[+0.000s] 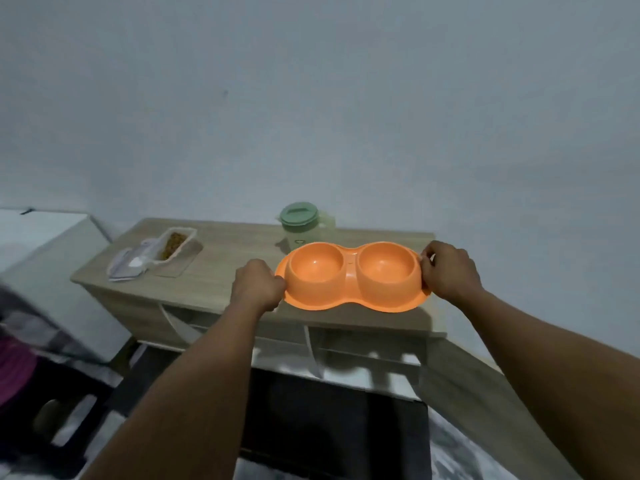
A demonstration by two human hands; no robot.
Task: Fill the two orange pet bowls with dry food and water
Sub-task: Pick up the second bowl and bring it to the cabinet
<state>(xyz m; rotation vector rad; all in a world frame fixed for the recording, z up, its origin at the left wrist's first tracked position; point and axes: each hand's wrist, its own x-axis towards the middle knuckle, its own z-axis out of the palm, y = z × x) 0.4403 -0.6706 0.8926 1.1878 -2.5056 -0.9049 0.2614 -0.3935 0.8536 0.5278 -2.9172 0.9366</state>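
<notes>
An orange double pet bowl (351,291) with two round, empty hollows is held level over the front part of a wooden cabinet top (221,268). My left hand (258,284) grips its left rim and my right hand (448,273) grips its right rim. Behind the bowl stands a clear jug with a green lid (299,216), partly hidden by the bowl. At the left of the cabinet top lies an open clear container of brown dry food (173,244), with a pale scoop or lid (130,263) beside it.
The cabinet stands against a plain grey wall (311,98). A white appliance or box (45,258) sits to its left. Below the top are open shelves (346,351) and a dark space near the floor.
</notes>
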